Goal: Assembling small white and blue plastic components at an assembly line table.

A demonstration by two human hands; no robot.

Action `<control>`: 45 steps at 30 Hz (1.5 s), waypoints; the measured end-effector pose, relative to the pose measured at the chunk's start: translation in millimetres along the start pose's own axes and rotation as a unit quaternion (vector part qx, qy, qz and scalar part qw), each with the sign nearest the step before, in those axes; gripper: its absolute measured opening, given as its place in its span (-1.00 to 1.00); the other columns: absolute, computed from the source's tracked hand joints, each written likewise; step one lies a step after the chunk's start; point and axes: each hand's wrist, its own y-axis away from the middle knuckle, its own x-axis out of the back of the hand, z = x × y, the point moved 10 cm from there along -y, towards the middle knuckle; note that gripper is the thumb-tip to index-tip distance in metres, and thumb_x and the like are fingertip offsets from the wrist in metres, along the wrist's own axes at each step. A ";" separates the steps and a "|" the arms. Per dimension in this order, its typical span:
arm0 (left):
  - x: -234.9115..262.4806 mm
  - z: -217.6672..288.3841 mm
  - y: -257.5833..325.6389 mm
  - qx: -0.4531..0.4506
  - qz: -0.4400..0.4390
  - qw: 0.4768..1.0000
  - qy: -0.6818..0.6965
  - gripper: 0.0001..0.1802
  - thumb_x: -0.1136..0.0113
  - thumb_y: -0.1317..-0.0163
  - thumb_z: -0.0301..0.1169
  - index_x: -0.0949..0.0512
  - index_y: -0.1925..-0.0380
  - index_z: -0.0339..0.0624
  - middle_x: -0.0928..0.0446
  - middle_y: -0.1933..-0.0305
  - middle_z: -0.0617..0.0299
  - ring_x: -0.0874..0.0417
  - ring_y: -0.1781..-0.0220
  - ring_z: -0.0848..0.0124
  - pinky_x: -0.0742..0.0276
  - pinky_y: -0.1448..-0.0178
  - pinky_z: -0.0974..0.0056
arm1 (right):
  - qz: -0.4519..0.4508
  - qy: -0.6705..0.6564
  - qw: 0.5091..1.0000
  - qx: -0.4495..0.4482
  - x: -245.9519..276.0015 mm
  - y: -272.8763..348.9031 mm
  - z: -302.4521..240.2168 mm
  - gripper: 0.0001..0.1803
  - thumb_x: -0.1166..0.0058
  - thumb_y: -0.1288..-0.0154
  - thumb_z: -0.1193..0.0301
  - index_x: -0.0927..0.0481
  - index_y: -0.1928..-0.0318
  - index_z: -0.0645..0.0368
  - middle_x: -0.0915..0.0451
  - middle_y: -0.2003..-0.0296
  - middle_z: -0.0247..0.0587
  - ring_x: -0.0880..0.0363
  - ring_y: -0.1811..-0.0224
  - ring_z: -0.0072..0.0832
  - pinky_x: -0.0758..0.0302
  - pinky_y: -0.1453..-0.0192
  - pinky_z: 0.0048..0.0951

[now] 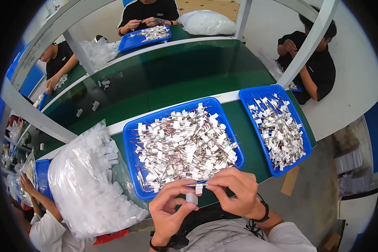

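Note:
Just in front of my body, my left hand [172, 206] is closed on a small whitish plastic housing [192, 198], held between thumb and fingers. My right hand [238, 194] pinches the end of a thin wired part with a white tag [199, 190]. That part lies level above the housing, and its other end reaches my left fingertips. Both hands hover over the near edge of a blue tray [127, 147] heaped with white-tagged wired parts [185, 145]. To the left, an open clear bag [86, 180] is full of similar whitish housings [111, 156].
A second blue tray [244, 101] of tagged parts stands to the right. Beyond a pale rail runs a dark green conveyor belt [164, 75] carrying a few housings [95, 105]. White frame posts [40, 115] rise around the bench. Several people work across and to the left.

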 end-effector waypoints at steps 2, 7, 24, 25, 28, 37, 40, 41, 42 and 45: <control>-0.7 4.1 0.0 -0.004 0.006 1.000 -0.009 -0.68 -0.37 -0.26 -0.66 -0.60 -0.01 -0.54 -0.50 -0.26 -0.25 -0.75 -0.07 0.08 -0.89 0.11 0.24 | -0.007 0.004 1.000 -0.007 0.9 1.0 1.3 -0.83 -0.45 -0.08 0.63 -0.74 0.30 0.21 -0.70 0.40 -0.20 -0.70 0.48 -0.40 -0.56 0.45 -0.46; 1.8 6.5 2.6 -0.025 0.014 0.999 -0.034 -0.70 -0.35 -0.27 -0.68 -0.59 0.00 -0.55 -0.52 -0.19 -0.24 -0.75 -0.06 0.04 -0.91 0.14 0.22 | -0.008 -0.003 1.000 0.007 0.4 4.9 2.4 -0.85 -0.43 -0.11 0.62 -0.75 0.29 0.20 -0.70 0.39 -0.22 -0.67 0.52 -0.42 -0.52 0.49 -0.48; 13.8 2.1 13.2 -0.004 0.048 0.998 0.031 -0.61 -0.44 -0.27 -0.37 -0.50 0.09 -0.41 -0.53 -0.01 -0.12 -0.80 0.12 0.10 -0.80 0.39 0.28 | -0.063 -0.106 0.991 -0.045 -6.7 13.1 20.1 -0.84 -0.42 -0.11 0.67 -0.74 0.29 0.25 -0.72 0.36 -0.18 -0.71 0.45 -0.45 -0.57 0.45 -0.52; 13.1 1.7 13.0 -0.003 0.049 0.998 0.030 -0.61 -0.44 -0.27 -0.37 -0.50 0.09 -0.41 -0.53 -0.01 -0.12 -0.80 0.12 0.10 -0.80 0.39 0.28 | -0.063 -0.107 0.991 -0.047 -7.0 14.0 19.8 -0.84 -0.42 -0.11 0.67 -0.74 0.29 0.25 -0.72 0.36 -0.18 -0.71 0.45 -0.45 -0.57 0.45 -0.52; 16.6 6.1 11.7 -0.026 0.076 0.996 0.023 -0.61 -0.42 -0.27 -0.36 -0.48 0.09 -0.39 -0.52 -0.01 -0.13 -0.80 0.14 0.09 -0.80 0.39 0.27 | -0.042 -0.115 0.987 -0.100 -4.7 15.5 27.7 -0.86 -0.41 -0.13 0.67 -0.74 0.29 0.25 -0.72 0.35 -0.18 -0.71 0.44 -0.47 -0.58 0.45 -0.53; 15.6 -0.7 9.9 -0.013 0.045 0.989 0.143 -0.74 -0.26 -0.21 -0.62 -0.46 0.14 -0.49 -0.56 0.16 -0.20 -0.78 0.25 0.00 -0.82 0.39 0.19 | -0.064 -0.164 0.979 -0.102 -7.6 15.7 31.4 -0.88 -0.38 -0.21 0.65 -0.74 0.23 0.27 -0.72 0.29 -0.15 -0.69 0.43 -0.53 -0.58 0.43 -0.55; 18.9 2.2 11.7 -0.008 0.073 0.995 0.069 -0.57 -0.42 -0.26 -0.29 -0.43 0.14 -0.38 -0.49 0.23 -0.02 -0.71 0.40 0.23 -0.63 0.55 0.39 | -0.135 -0.258 0.946 -0.145 -25.6 23.8 38.4 -0.82 -0.32 -0.34 0.55 -0.73 0.06 0.27 -0.70 0.23 -0.21 -0.56 0.52 -0.65 -0.46 0.42 -0.60; 27.5 2.8 14.5 -0.025 0.096 0.994 0.052 -0.56 -0.42 -0.25 -0.28 -0.43 0.14 -0.38 -0.49 0.24 0.00 -0.70 0.42 0.26 -0.59 0.56 0.41 | -0.128 -0.249 0.948 -0.148 -22.1 23.5 38.0 -0.82 -0.32 -0.34 0.55 -0.73 0.06 0.27 -0.70 0.23 -0.21 -0.56 0.52 -0.65 -0.46 0.42 -0.60; 27.9 1.2 14.6 -0.019 0.091 0.994 0.048 -0.56 -0.43 -0.25 -0.27 -0.43 0.14 -0.37 -0.49 0.24 0.00 -0.69 0.43 0.26 -0.58 0.56 0.41 | -0.155 -0.282 0.928 -0.190 -26.8 27.2 40.7 -0.81 -0.30 -0.37 0.53 -0.73 0.03 0.28 -0.69 0.24 -0.25 -0.55 0.51 -0.68 -0.45 0.42 -0.61; 23.5 3.5 12.4 -0.010 0.085 0.996 0.032 -0.54 -0.44 -0.24 -0.25 -0.43 0.15 -0.37 -0.50 0.24 0.01 -0.69 0.42 0.27 -0.56 0.56 0.41 | -0.179 -0.335 0.893 -0.242 -34.0 34.5 45.0 -0.75 -0.30 -0.42 0.44 -0.73 -0.04 0.26 -0.65 0.29 -0.33 -0.53 0.49 -0.74 -0.43 0.43 -0.63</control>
